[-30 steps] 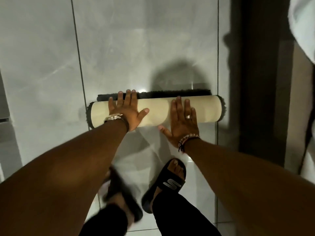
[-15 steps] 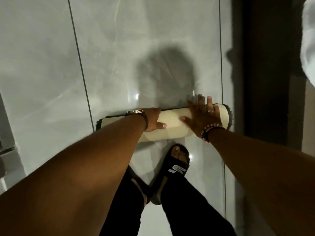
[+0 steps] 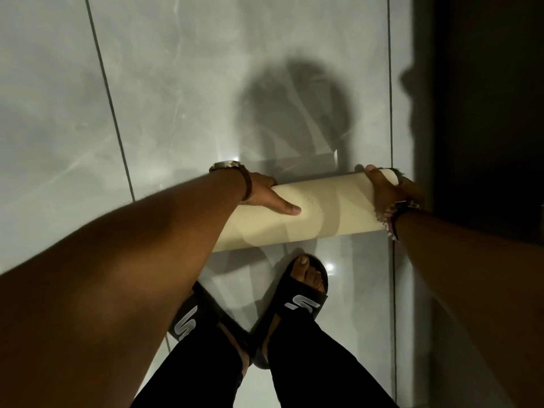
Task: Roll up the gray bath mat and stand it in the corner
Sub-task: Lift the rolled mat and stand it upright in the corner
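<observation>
The bath mat (image 3: 323, 213) is a tight roll, cream backing outward, with dark gray pile showing only at its right end. It lies across the glossy gray tile floor (image 3: 176, 98), just beyond my feet. My left hand (image 3: 265, 195) curls over the roll's left part, thumb lying along the near side. My right hand (image 3: 388, 187) clasps the roll's right end, fingers wrapped over the edge. The roll's left end is hidden behind my left forearm.
My two feet in black slide sandals (image 3: 294, 293) stand right below the roll. A dark vertical surface, a door or wall (image 3: 485, 142), runs along the right side. Tile grout lines cross the floor to the left and right.
The last dark strip of flat mat has vanished into the roll. My right hand slid from the roll's top to its right end, and both hands went from flat to gripping.
</observation>
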